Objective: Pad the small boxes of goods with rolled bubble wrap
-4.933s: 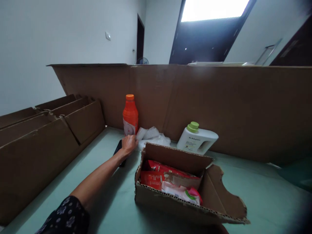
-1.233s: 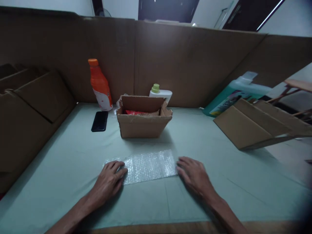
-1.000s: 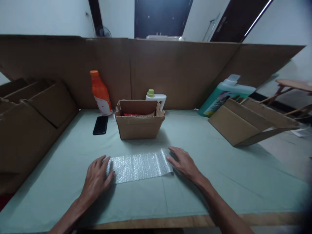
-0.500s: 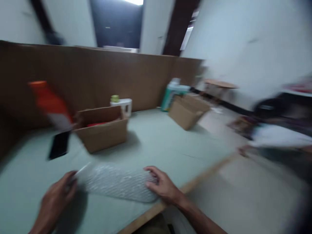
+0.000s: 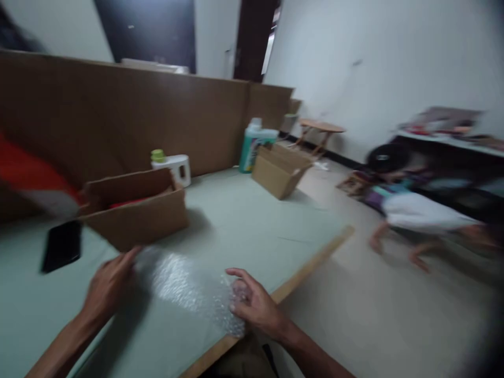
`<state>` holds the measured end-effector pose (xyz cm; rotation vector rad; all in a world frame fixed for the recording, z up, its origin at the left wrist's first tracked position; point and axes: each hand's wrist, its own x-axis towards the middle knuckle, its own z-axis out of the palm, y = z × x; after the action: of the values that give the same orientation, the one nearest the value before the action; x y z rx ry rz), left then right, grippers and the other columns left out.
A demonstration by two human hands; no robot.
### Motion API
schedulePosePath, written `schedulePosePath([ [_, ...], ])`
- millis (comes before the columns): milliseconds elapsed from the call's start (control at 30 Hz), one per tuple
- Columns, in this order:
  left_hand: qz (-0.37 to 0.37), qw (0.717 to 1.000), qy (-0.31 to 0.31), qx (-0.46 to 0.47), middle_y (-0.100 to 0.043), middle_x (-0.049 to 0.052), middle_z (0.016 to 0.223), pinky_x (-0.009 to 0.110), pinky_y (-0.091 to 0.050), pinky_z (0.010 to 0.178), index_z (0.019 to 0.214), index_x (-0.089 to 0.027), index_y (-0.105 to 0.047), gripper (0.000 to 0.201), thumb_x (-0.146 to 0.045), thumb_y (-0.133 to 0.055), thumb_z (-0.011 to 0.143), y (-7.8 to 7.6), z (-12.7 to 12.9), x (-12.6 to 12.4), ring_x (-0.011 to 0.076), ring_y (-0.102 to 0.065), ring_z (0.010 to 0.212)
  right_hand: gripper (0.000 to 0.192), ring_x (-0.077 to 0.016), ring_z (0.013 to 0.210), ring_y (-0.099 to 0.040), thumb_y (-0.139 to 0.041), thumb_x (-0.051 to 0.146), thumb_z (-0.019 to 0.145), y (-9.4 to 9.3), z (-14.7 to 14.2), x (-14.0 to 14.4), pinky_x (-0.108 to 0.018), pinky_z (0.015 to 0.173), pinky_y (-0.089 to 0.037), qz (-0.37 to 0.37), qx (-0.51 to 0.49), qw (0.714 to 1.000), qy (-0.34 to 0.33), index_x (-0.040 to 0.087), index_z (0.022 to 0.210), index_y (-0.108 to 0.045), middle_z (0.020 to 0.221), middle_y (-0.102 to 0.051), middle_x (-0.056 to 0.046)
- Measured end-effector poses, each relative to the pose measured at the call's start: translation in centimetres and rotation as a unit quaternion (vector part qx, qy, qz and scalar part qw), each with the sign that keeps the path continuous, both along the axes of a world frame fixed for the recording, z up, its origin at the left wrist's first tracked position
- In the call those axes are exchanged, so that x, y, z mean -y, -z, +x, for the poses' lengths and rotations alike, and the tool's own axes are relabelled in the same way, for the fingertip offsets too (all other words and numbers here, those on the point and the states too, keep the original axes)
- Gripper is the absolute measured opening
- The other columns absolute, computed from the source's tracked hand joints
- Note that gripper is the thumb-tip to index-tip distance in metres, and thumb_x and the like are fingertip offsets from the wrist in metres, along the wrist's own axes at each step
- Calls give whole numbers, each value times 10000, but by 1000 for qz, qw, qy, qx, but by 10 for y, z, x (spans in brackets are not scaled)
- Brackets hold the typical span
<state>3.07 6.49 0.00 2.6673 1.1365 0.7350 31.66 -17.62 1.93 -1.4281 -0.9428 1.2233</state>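
Note:
A strip of clear bubble wrap stretches between my two hands over the pale green tabletop. My left hand is closed on its far left end, slightly raised. At the near right end, my right hand grips the wrap with thumb and fingers curled round it, close to the table's front edge. Beyond my left hand stands an open cardboard box with something red inside. A black phone lies to the left of that box.
An orange bottle is at far left. Behind the box is a white jug with a green cap. A teal bottle and another cardboard box stand farther right. A cardboard wall runs along the back. Someone in white is on the floor at right.
My left hand has risen and moved a little away from me, lifting the left end of the bubble wrap. The camera has turned to the right.

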Motion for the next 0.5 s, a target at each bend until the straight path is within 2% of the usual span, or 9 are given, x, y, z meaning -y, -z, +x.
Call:
schedulePosePath([
  [33, 52, 998, -7, -39, -729, 55, 882, 333, -501, 742, 1218, -204, -626, 394, -200, -422, 882, -8, 10, 0, 230, -663, 770, 678, -82, 577, -490, -723, 330, 765, 3, -5, 4, -206, 505, -445, -21, -22, 999, -12, 281, 1388, -460, 841, -544, 40],
  [100, 80, 993, -1, -92, -714, 103, 885, 374, -498, 811, 1288, -148, -607, 418, -163, -439, 905, -19, 30, -4, 249, -661, 817, 755, -69, 520, -496, -704, 414, 805, 12, -16, 12, -212, 461, -470, -66, -61, 995, -36, 300, 1462, -352, 908, -583, 17],
  [200, 93, 991, -39, -92, -635, 185, 1262, 480, -449, 976, 1404, -151, -510, 492, -178, -510, 912, -23, 45, 0, 320, -591, 1125, 903, -47, 445, -469, -730, 499, 776, 28, -34, 23, -204, 403, -459, -98, -91, 991, -31, 289, 1518, -260, 923, -620, -5],
  [267, 98, 994, -12, -47, -578, 190, 1348, 523, -428, 1016, 1394, -164, -505, 504, -138, -524, 891, -21, 41, 20, 332, -533, 1208, 976, -50, 433, -453, -751, 526, 753, 38, -43, 28, -202, 388, -451, -89, -98, 991, 1, 273, 1544, -239, 863, -620, 5],
  [333, 52, 995, 84, -3, -597, 159, 1318, 521, -439, 1021, 1353, -190, -526, 536, -57, -500, 834, -19, 28, 54, 309, -519, 1217, 931, -70, 471, -484, -748, 515, 778, 42, -48, 30, -219, 436, -489, -74, -97, 992, 40, 278, 1548, -282, 818, -615, 14],
  [400, -54, 978, 199, 8, -597, 124, 1330, 509, -438, 1052, 1373, -219, -497, 646, -23, -489, 758, -17, 13, 92, 288, -491, 1264, 796, -90, 520, -523, -741, 500, 806, 40, -49, 30, -247, 508, -526, -62, -98, 992, 52, 282, 1498, -413, 795, -616, 13],
  [433, -105, 966, 236, 10, -575, 117, 1371, 515, -421, 1082, 1412, -225, -458, 707, -32, -495, 732, -16, 8, 110, 288, -460, 1308, 730, -94, 525, -534, -738, 503, 814, 37, -50, 29, -259, 530, -532, -57, -101, 992, 45, 278, 1458, -479, 784, -620, 11],
  [500, -166, 951, 259, 31, -505, 126, 1463, 547, -368, 1134, 1491, -218, -355, 810, -68, -522, 712, -12, 3, 142, 306, -383, 1391, 630, -97, 517, -549, -733, 510, 826, 27, -52, 24, -277, 572, -537, -49, -114, 992, 26, 259, 1379, -567, 761, -629, 9],
])
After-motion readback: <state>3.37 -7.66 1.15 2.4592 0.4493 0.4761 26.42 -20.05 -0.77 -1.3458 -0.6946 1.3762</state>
